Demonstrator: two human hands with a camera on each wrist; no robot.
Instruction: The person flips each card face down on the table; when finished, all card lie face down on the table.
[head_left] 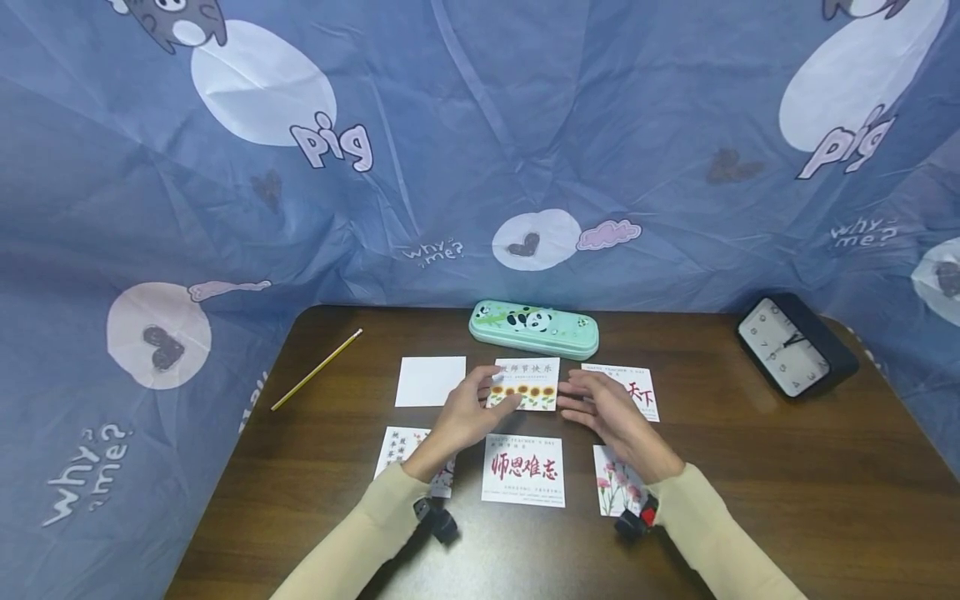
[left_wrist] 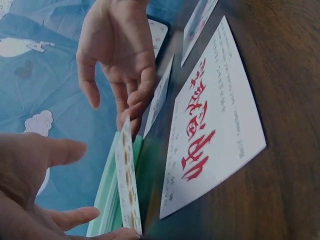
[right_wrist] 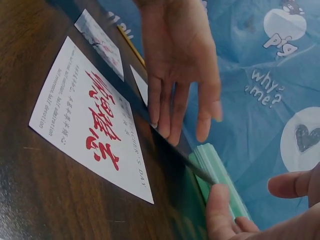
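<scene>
From the head view, at the middle of the frame, the left hand [head_left: 468, 412] and the right hand [head_left: 603, 408] meet at the sunflower card [head_left: 527, 385], one at each short edge. The left fingers touch its lower left corner; the right fingers lie straight along its right edge. The card sits in the upper row of cards on the dark wooden surface [head_left: 750, 492], between a blank white card [head_left: 430, 381] to its left and a red-lettered card [head_left: 641, 390] partly under the right hand. Just below it lies the large card with red characters [head_left: 523, 469]. A mint pencil case [head_left: 534, 327] lies just above the upper row, a yellow pencil [head_left: 317, 369] at the left, a black clock [head_left: 795, 343] at the upper right.

In the left wrist view, the sunflower card [left_wrist: 128, 185] stands nearly on edge at lower centre, raised off the surface, with the left thumb at its bottom edge and the right hand [left_wrist: 117, 55] open above it, fingers spread loosely.

The right wrist view shows the card only as a thin dark line, so its grip is hard to judge; the right thumb [right_wrist: 220, 212] seems to press its near end, while the left hand [right_wrist: 180, 60] reaches down with straight fingers.
</scene>
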